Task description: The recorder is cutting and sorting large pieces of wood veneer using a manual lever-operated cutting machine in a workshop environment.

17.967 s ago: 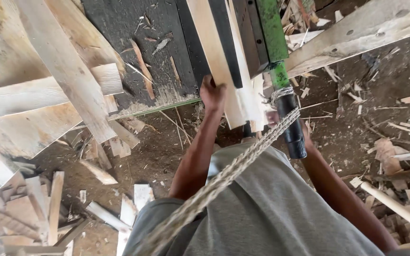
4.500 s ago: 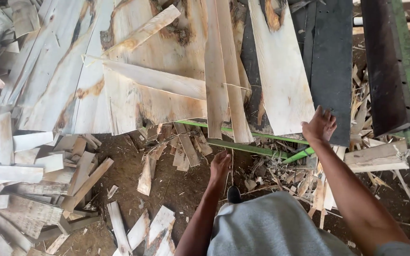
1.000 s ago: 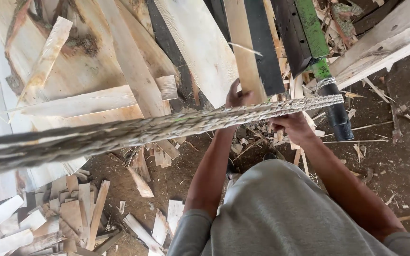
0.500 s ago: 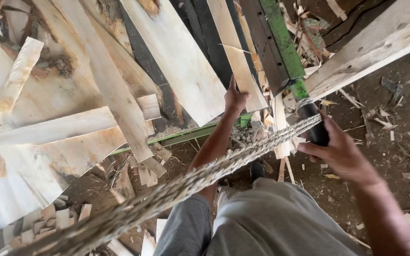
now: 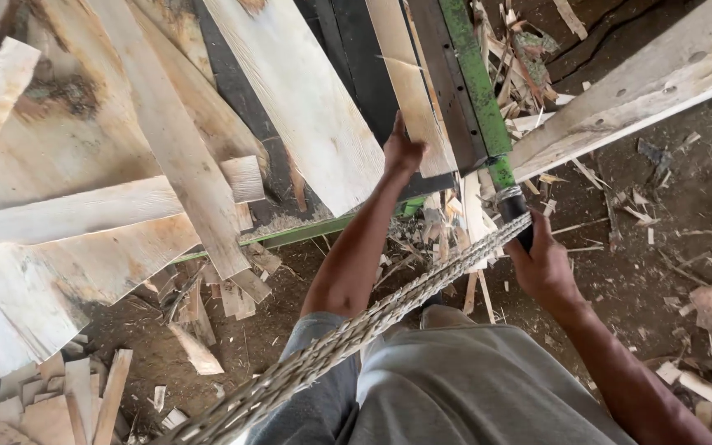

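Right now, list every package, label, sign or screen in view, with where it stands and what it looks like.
None in view: no package, label, sign or screen.
What shows instead: pale wood planks and offcuts on dirt, a green bar, a twisted rope.
The left hand touches a plank's end; the right hand grips the bar's dark handle.
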